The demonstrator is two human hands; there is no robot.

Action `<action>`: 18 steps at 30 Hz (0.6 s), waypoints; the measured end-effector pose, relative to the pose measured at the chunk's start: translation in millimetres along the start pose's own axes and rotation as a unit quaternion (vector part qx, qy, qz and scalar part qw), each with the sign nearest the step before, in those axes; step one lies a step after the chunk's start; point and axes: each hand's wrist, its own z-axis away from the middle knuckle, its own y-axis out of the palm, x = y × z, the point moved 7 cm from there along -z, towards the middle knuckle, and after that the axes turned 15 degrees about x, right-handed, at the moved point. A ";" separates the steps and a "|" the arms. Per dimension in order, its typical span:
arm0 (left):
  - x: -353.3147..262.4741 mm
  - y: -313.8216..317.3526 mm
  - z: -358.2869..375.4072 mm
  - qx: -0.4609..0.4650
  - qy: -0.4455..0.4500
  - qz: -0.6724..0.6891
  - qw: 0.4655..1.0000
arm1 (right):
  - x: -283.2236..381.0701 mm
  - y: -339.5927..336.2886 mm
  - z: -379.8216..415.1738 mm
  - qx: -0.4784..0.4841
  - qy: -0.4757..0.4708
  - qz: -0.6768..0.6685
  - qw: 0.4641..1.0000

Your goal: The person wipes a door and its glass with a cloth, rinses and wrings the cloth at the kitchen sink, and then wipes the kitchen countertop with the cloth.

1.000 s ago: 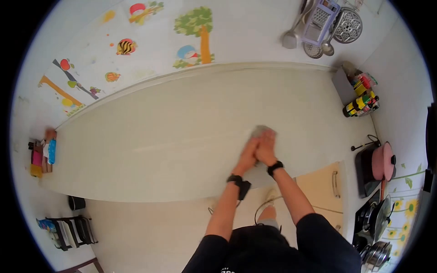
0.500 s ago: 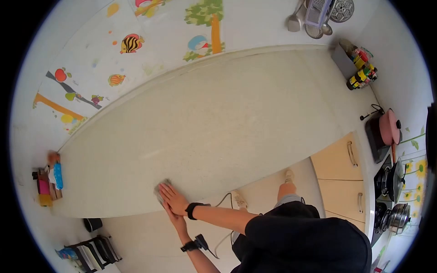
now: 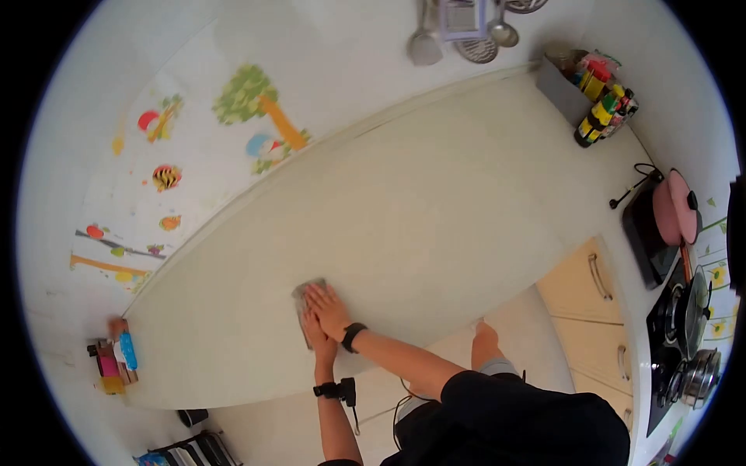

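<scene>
A grey-brown cloth lies on the pale countertop, near its front edge. My right hand presses flat on the cloth, fingers stretched out. Beside it and touching it, my left hand also rests flat on the cloth, partly overlapped by the right. Neither hand's fingers curl around the cloth. Each wrist wears a black band, and the left one carries a small device with a cable.
At the back right stand a grey bin and sauce bottles. A pink pot, stove and steel pot line the right side. Small boxes sit at the left end. Utensils hang on the wall.
Both hands and the cloth have moved across the countertop, farther from its front edge. The view has turned and shifted as well.
</scene>
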 end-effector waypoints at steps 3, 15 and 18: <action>-74.2 65.4 -67.4 0.027 0.003 -0.021 0.999 | -120.9 -32.7 25.3 -0.050 0.064 0.021 0.996; -476.1 383.9 -208.3 0.197 0.343 -0.100 0.913 | -564.3 -116.1 322.7 -0.185 0.377 -0.099 0.902; -547.6 422.7 -178.8 0.296 0.345 -0.156 0.877 | -599.5 -104.4 397.8 -0.149 0.469 -0.111 0.864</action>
